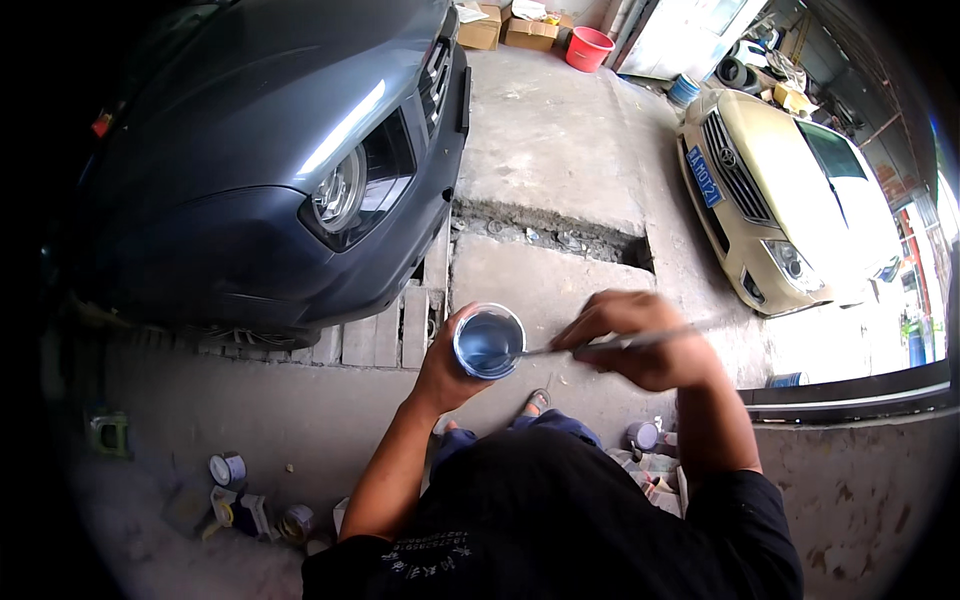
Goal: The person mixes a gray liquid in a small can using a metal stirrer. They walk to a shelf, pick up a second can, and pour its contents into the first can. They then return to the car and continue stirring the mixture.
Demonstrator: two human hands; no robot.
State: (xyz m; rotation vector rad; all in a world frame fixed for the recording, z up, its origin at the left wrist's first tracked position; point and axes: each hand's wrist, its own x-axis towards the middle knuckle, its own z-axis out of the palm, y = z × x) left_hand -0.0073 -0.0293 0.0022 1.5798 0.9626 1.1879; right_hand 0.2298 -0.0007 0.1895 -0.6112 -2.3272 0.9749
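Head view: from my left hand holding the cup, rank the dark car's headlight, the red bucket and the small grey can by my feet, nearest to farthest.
Measured from the left hand, which holds the cup:
1. Dark car's headlight, up and to the left.
2. Small grey can, low right by the feet; close to the headlight's distance, so this order is not firm.
3. Red bucket, far off at the top.

The cup (489,341) in the left hand (447,368) looks like clear smooth plastic, holding a glossy blue-grey liquid. The thin rod (600,346) in the right hand (640,340) has a dull metal sheen. On the far left, the dark grey car (270,150) has glossy painted panels and a clear shiny headlamp; the cream car (790,190) on the right is glossy too. The concrete floor (560,140) is matt and rough, cracked in places. Near left, small tins (228,468) look metallic
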